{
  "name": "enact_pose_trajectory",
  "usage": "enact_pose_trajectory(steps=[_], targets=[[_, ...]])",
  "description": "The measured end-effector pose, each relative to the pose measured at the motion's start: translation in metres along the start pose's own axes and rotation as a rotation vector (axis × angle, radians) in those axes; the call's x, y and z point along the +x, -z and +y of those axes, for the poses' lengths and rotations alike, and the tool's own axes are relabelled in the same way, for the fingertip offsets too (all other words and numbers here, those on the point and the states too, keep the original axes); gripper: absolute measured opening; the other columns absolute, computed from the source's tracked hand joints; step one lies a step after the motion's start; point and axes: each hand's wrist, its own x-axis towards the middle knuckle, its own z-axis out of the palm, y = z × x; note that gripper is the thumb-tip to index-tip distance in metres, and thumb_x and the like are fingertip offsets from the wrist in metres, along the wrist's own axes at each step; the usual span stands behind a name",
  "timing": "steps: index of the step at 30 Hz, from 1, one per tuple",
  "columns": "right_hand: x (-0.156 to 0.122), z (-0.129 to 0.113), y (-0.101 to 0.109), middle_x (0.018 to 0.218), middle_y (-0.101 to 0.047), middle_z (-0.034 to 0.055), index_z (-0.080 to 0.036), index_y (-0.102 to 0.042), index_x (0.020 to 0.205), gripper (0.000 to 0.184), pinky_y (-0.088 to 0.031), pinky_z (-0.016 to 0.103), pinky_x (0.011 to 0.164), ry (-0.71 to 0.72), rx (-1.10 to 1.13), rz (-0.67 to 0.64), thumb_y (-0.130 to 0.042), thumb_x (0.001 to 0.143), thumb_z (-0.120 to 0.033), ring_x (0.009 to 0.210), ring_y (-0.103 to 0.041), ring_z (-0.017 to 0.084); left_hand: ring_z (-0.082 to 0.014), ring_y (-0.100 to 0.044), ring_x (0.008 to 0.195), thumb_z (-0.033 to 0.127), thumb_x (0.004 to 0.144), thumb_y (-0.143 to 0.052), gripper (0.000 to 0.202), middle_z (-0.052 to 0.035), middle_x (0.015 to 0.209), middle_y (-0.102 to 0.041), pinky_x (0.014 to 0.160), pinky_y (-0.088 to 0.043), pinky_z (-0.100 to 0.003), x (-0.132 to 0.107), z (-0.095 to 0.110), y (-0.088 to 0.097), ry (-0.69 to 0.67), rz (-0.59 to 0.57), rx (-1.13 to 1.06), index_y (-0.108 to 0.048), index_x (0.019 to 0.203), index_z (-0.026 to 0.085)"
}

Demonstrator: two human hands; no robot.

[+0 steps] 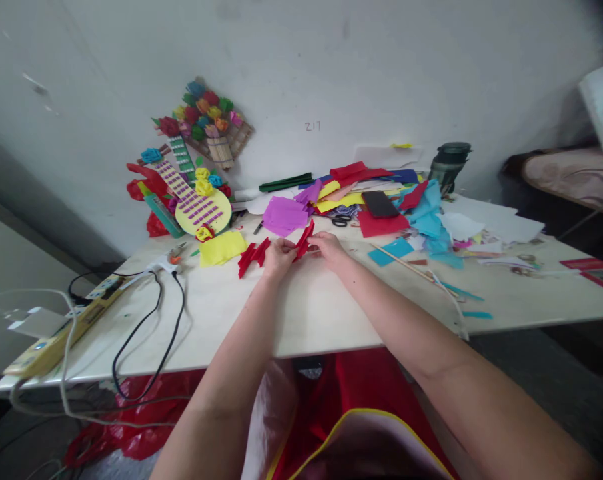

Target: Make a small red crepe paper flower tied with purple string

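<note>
My left hand [280,257] and my right hand [328,248] are close together over the middle of the table. Between them is a strip of red folded crepe paper [305,241], with the fingertips of both hands pinched on it. Just left of my left hand, two more red folded pieces [247,260] lie on the tabletop; whether they join the held one is hidden. A yellow paper sheet [222,249] rests further left, and purple paper [285,217] lies behind my hands.
A paper-flower guitar [201,212] and a flower bouquet [214,127] lean on the wall. At left are a power strip [66,328] and looping cords. Scissors [341,220], a phone [380,204], a wooden stick [398,261] and a dark bottle [448,167] are at right.
</note>
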Motion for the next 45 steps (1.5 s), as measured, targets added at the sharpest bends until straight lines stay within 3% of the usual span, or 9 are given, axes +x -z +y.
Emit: enact_pose_trajectory(steps=[12, 19, 35, 45], targets=[[-0.0011, -0.0024, 0.0002, 0.05, -0.057, -0.0025, -0.017, -0.047, 0.058, 0.015, -0.042, 0.02, 0.042, 0.066, -0.126, 0.053, -0.059, 0.065, -0.013, 0.05, -0.059, 0.012, -0.0141, -0.061, 0.057, 0.022, 0.055, -0.07, 0.023, -0.0021, 0.062, -0.065, 0.061, -0.047, -0.026, -0.0069, 0.0079, 0.0018, 0.033, -0.213, -0.213, -0.056, 0.07, 0.014], [-0.0046, -0.0058, 0.0008, 0.05, -0.056, -0.0034, -0.017, -0.049, 0.058, 0.013, -0.041, 0.019, 0.043, 0.096, -0.242, 0.046, -0.06, 0.063, -0.015, 0.052, -0.059, 0.012, -0.0138, -0.06, 0.055, 0.023, 0.054, -0.071, 0.023, -0.0018, 0.06, -0.065, 0.057, -0.045, -0.025, -0.0072, 0.0069, 0.0028, 0.057, -0.223, -0.224, -0.057, 0.07, 0.014], [0.0025, -0.0004, 0.0047, 0.048, -0.058, -0.0006, -0.017, -0.049, 0.056, 0.014, -0.044, 0.022, 0.042, 0.035, -0.125, -0.003, -0.062, 0.058, -0.014, 0.052, -0.059, 0.015, -0.0128, -0.06, 0.057, 0.023, 0.054, -0.069, 0.022, -0.0011, 0.062, -0.065, 0.061, -0.047, -0.026, -0.0077, 0.0078, 0.0032, 0.069, -0.231, -0.287, -0.058, 0.07, 0.014], [0.0016, -0.0011, 0.0049, 0.05, -0.06, 0.0, -0.017, -0.048, 0.057, 0.013, -0.044, 0.022, 0.041, -0.004, -0.083, -0.018, -0.061, 0.059, -0.013, 0.054, -0.06, 0.015, -0.0104, -0.056, 0.051, 0.018, 0.056, -0.064, 0.016, 0.0008, 0.057, -0.064, 0.054, -0.043, -0.022, -0.0095, 0.0102, 0.0031, 0.049, -0.2, -0.21, -0.058, 0.071, 0.014]])
